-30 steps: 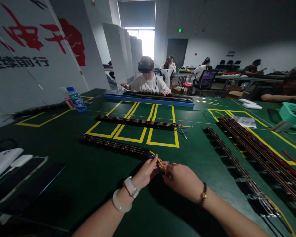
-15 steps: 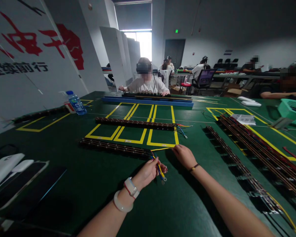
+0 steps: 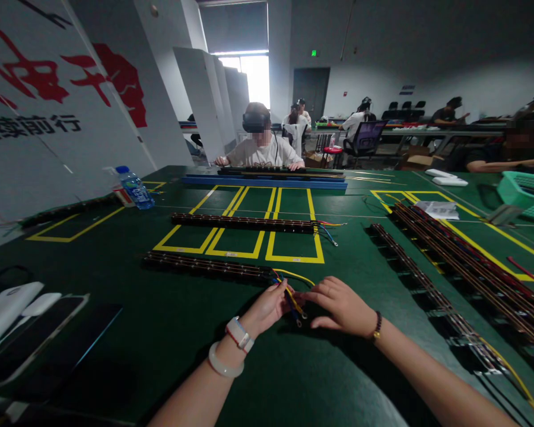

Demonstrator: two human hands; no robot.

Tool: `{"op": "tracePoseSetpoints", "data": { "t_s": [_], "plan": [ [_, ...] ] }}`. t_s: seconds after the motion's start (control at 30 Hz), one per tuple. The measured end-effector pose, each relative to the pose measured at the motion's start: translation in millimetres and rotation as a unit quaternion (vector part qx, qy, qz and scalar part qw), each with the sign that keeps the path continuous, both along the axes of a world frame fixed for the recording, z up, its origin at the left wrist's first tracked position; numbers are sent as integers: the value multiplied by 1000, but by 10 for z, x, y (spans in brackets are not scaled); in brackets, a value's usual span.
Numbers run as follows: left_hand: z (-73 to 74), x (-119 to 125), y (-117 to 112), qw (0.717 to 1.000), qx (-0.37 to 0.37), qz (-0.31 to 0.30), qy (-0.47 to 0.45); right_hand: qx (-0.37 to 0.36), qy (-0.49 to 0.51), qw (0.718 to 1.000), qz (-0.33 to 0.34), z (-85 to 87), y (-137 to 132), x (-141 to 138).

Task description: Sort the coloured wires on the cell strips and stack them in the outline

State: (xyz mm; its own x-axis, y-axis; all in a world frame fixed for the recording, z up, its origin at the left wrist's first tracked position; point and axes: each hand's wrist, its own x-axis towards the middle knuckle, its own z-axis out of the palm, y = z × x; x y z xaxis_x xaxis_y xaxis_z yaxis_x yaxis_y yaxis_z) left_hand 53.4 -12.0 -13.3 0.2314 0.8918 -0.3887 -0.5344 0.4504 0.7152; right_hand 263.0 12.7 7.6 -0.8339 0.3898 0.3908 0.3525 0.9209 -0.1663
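Note:
My left hand [image 3: 267, 308] is closed around a bunch of coloured wires [image 3: 296, 302], yellow and blue among them, with ring terminals at their tips. These wires come out of the right end of a long black strip assembly [image 3: 209, 265] lying on the green table. One yellow wire [image 3: 299, 274] bends away separately, its far end reaching my right hand's fingers. My right hand [image 3: 340, 305] is just right of the bunch, thumb and fingers apart, the index fingertip close to the wires. Whether that fingertip touches them I cannot tell.
A similar strip [image 3: 244, 223] lies farther back across yellow taped rectangles [image 3: 293, 259]. More long strips [image 3: 454, 267] fill the right side, near a green basket [image 3: 523, 193]. Phones and white devices [image 3: 13, 308] lie left. A water bottle [image 3: 136, 190] stands behind; a person [image 3: 260, 148] sits opposite.
My right hand has let go of the yellow wire and moved down and right, its fingers opening beside the bunch. The yellow wire now curves loosely. My left hand keeps its hold.

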Motion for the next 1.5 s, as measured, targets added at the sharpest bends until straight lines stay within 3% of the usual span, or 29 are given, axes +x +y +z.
{"op": "tracePoseSetpoints", "data": {
  "t_s": [0.1, 0.27, 0.43, 0.53, 0.6, 0.73, 0.83, 1.0, 1.13, 1.23, 1.3, 1.37, 1.5],
  "plan": [
    [-29, 4, 0, 1000, 10, -4, 10, 26, -57, 997, 35, -23, -93, -46],
    [-6, 34, -30, 999, 17, 10, 33, 2, -42, 998, 53, -36, -20, -114],
    [24, 71, -89, 997, 46, 43, -38, -122, 117, 985, -32, 229, 193, -261],
    [13, 85, -121, 996, 59, 62, -40, -206, 173, 960, -82, 430, 360, -500],
    [-11, 80, -125, 997, 52, 52, -14, -231, 175, 954, -75, 542, 460, -733],
    [-47, 54, -107, 998, 43, 37, 29, -202, 130, 969, -54, 653, 574, -1297],
    [-26, 48, -104, 998, 28, 41, 37, -167, 50, 983, -58, 605, 595, -1687],
    [23, 55, -116, 997, 25, 55, 47, -121, -35, 988, -91, 474, 624, -1977],
    [31, 34, -115, 998, 29, 31, 54, -215, 25, 976, -23, 598, 651, -1765],
    [46, 14, -119, 997, 48, 13, 59, -297, 136, 945, 18, 722, 674, -1387],
    [59, 9, -124, 996, 55, 3, 63, -332, 189, 924, 1, 704, 702, -1091],
    [70, 9, -125, 996, 54, 2, 70, -328, 195, 922, -59, 566, 734, -807],
    [69, 4, -115, 994, 64, -2, 86, -275, 119, 941, -158, 67, 720, -399]
  ]
}}
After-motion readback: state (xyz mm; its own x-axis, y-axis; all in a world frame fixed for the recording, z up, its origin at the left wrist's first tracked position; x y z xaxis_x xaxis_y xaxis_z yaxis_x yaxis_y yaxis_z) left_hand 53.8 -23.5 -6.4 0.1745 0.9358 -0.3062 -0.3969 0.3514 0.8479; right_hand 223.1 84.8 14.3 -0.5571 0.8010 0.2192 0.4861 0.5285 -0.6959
